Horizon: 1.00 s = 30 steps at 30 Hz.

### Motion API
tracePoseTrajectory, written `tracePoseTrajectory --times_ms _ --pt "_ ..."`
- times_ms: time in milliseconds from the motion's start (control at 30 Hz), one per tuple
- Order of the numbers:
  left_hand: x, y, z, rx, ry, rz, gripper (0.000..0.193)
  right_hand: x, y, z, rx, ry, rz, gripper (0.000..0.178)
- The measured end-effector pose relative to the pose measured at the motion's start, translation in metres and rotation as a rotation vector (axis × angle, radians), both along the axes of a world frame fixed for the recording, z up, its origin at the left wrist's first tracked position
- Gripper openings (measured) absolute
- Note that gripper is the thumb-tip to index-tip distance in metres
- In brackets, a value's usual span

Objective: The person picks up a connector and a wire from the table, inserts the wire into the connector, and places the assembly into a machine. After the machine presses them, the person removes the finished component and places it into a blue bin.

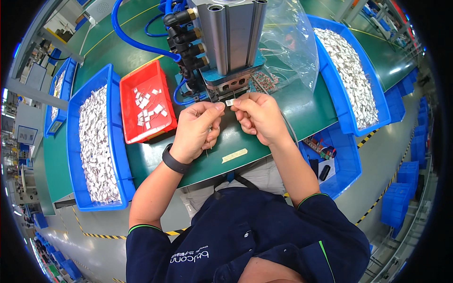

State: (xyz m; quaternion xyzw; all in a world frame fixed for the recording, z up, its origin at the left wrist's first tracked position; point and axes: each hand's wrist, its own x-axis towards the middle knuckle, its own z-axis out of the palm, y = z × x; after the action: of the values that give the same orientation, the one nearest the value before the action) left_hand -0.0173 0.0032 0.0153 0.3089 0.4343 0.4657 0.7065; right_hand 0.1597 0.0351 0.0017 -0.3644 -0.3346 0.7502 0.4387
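Surface (307, 118): green, a beige tape strip (234, 155) near its near edge. Grey metal press (236, 42) with blue hoses towards the middle, its top cut off by the frame.
Red bin (152, 134): left of the press, a few white blocks inside. Large blue bin (123, 158): at the left edge, heaped with white pieces; a second blue bin (338, 89) similarly filled at the right edge.
Room: grey floor (377, 153), yellow-black striped lines, blue crates (395, 203) at right.
Left hand (198, 129): closed on thin wire leads (206, 152); anything else within its curled fingers is hidden. Right hand (259, 118): pinching a small white block (230, 102) just before the press, block partly covered by fingertips.
Clear plastic bag (292, 47): small reddish parts by it, indistinct. Outer room: bent, blurred at the rim.
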Motion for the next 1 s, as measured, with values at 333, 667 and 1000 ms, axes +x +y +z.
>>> tracePoseTrajectory --times_ms 333,667,1000 --pt "0.001 0.001 -0.002 -0.001 0.014 0.001 0.023 0.0 0.001 -0.002 0.006 0.011 -0.002 0.016" --pt "0.003 -0.001 -0.001 -0.023 0.015 -0.011 0.023 0.003 -0.002 -0.009 0.053 0.001 0.014 0.014" --pt "0.004 -0.003 -0.006 -0.012 0.064 -0.004 0.021 0.006 -0.013 -0.02 0.181 -0.052 0.063 0.012"
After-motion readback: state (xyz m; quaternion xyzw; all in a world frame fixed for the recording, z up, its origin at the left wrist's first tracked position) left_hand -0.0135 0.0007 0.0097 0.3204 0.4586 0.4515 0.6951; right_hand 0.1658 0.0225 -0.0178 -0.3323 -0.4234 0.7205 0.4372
